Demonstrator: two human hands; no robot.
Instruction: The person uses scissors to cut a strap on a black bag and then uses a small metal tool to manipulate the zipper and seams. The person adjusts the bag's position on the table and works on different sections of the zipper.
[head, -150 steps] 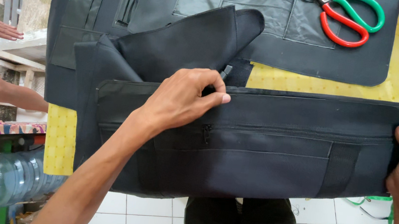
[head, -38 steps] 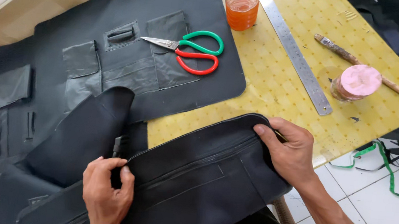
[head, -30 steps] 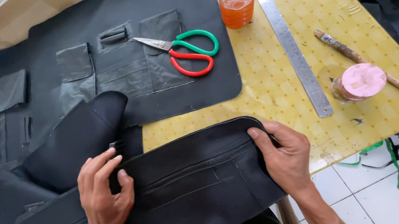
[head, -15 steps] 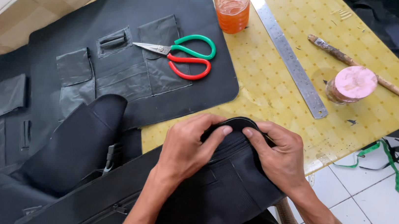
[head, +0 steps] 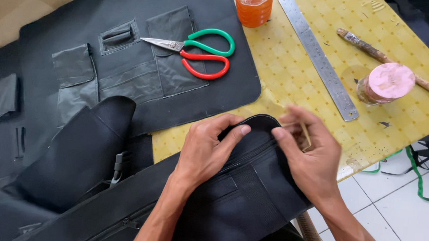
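At the near edge of the yellow table (head: 336, 69), both hands pinch the rounded end of a long black fabric panel (head: 237, 202). Its long axis runs from that curved end down and leftward, off the table edge toward the person. Left hand (head: 206, 149) and right hand (head: 311, 157) face each other across the curve, grips clenched on the seam, equally near. Green-and-red scissors (head: 200, 55) lie well apart on another black panel (head: 75, 26).
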